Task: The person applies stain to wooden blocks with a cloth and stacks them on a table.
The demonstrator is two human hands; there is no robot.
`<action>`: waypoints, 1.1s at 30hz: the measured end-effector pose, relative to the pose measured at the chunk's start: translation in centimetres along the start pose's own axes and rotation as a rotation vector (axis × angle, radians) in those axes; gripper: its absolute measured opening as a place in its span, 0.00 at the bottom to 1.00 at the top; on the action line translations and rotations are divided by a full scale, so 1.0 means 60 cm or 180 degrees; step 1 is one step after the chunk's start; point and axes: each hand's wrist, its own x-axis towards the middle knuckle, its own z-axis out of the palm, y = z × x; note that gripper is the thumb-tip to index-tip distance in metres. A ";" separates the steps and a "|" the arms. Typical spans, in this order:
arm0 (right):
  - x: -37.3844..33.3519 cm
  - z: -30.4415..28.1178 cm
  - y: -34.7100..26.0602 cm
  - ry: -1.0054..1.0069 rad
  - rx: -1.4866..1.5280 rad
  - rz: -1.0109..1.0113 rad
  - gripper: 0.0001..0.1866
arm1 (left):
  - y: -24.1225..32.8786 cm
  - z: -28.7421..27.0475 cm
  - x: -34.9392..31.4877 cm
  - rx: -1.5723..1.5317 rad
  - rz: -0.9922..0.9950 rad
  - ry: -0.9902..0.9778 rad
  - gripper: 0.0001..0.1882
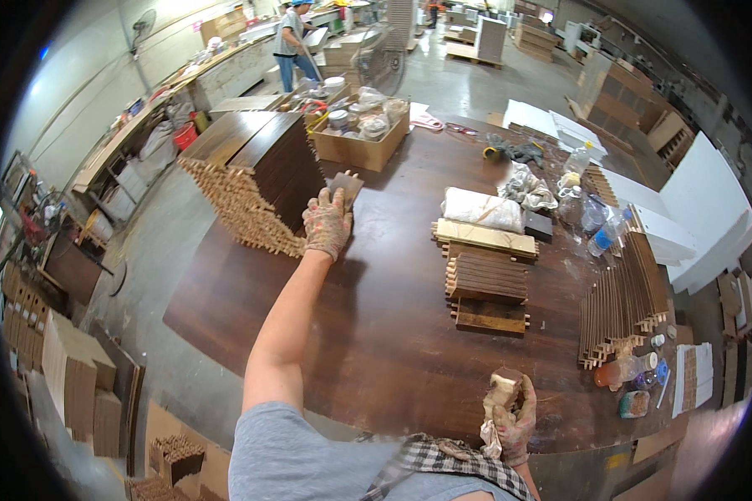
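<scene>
Grasping dark panel [343, 185]: left hand [327, 222] | right hand [510, 415] grip: pale block [503, 387] | cardboard box [361, 147]: tape rolls

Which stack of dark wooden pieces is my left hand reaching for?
The big stack at the table's far left edge. Your gloved left hand rests against its right side, while the smaller stacks lie mid-table and the leaning row sits far right.

A cardboard box [361, 134] of tins and jars sits at upper centre of the dark round table [376, 334]. Right of centre lies a white wrapped bundle [483, 209]; plastic bottles [597, 219] stand further right. A person [292, 46] works top left.
</scene>
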 end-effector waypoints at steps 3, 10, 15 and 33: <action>-0.005 0.007 -0.013 0.0147 0.0218 0.0132 0.40 | -0.024 0.059 0.011 0.0189 -0.0228 -0.0549 0.28; -0.002 0.027 0.013 0.0063 0.0308 0.0184 0.40 | -0.047 0.073 0.032 0.0546 -0.0003 -0.0565 0.25; 0.011 0.040 -0.002 0.0078 0.0516 0.0345 0.40 | -0.052 0.062 0.023 0.0531 0.0060 -0.0617 0.24; 0.001 0.028 0.007 0.0095 0.0922 0.0340 0.38 | -0.004 0.065 0.011 0.0008 0.1056 0.0199 0.17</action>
